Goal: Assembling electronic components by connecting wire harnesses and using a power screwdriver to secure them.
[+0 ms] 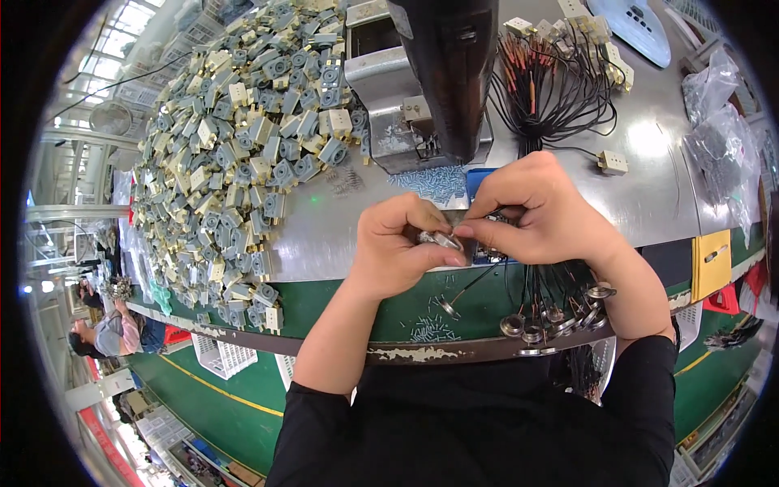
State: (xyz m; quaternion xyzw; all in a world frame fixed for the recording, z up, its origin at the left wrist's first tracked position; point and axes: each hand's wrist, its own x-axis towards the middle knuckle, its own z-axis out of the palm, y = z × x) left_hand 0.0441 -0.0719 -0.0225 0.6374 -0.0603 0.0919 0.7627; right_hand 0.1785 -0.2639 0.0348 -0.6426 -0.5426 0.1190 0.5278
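Small silvery rounded metal part [439, 239] held up on my side of the black cylindrical machine column [453, 81], just in front of its foot. Left hand [391, 243] closed on it between thumb and fingers. Right hand [545, 213] pinched against its side; can't tell what those tips hold. I'd judge the part light, stiff, slick: take it by the edge. Silvery round discs on thin black leads [512, 326], right of the column and nearer me, probably snag easily.

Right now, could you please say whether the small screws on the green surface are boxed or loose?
Loose: the small screws lie in a scattered heap directly on the green surface.
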